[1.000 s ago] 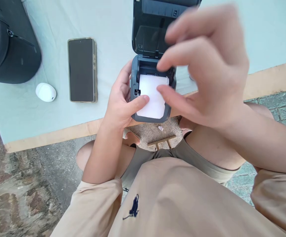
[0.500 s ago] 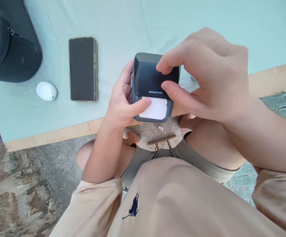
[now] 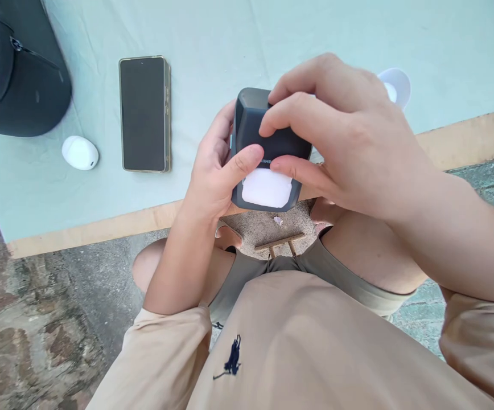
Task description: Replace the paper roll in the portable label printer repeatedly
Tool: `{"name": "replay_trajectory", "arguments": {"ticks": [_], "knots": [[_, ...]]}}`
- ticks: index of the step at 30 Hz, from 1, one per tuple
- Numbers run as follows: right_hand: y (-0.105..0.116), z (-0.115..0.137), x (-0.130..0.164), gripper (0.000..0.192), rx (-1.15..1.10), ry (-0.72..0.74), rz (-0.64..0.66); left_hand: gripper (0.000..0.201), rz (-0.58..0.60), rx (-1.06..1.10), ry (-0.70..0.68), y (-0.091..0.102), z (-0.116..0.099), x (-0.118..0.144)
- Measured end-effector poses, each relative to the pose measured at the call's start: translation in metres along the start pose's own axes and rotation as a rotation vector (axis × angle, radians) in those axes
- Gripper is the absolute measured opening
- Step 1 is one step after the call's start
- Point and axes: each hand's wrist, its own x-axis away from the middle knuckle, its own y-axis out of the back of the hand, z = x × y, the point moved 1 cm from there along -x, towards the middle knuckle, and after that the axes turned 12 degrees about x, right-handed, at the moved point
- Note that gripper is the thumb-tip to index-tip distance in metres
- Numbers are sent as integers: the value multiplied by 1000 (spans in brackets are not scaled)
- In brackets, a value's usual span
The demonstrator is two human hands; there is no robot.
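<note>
You hold the label printer (image 3: 268,149) over the tabletop's (image 3: 272,34) near wooden edge, clear cloth beyond it and the phone (image 3: 144,114) well apart at left. Your left hand (image 3: 217,171) clamps its side; your right hand (image 3: 341,136) presses its closed lid. Its paper (image 3: 267,189) end points toward you, long axis running away.

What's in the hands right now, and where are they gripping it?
Both hold the small dark printer: left hand wraps its left side, thumb on the lid; right hand presses the closed lid from above.
</note>
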Motion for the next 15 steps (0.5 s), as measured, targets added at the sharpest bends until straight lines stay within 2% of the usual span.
{"name": "replay_trajectory", "arguments": {"ticks": [3, 6, 7, 9, 11, 13, 15], "knots": [[-2, 0, -2, 33, 26, -16, -20, 53, -78, -19, 39, -1, 0, 2], [-3, -1, -2, 33, 3, 42, -26, 53, -98, 23, -13, -8, -5, 4], [-4, -2, -1, 35, 15, 68, -56, 49, -100, 54, -14, -11, -7, 4], [-5, -7, 2, 35, 88, 108, -204, 36, -131, 109, 45, -17, -12, 4], [-7, -12, 6, 31, 172, 149, -345, 35, -135, 137, 71, -22, -17, 3], [-9, -15, 9, 29, 207, 193, -379, 37, -123, 152, 65, -24, -21, 2], [-10, -16, 11, 31, 205, 214, -341, 36, -147, 168, 68, -25, -23, 1]]}}
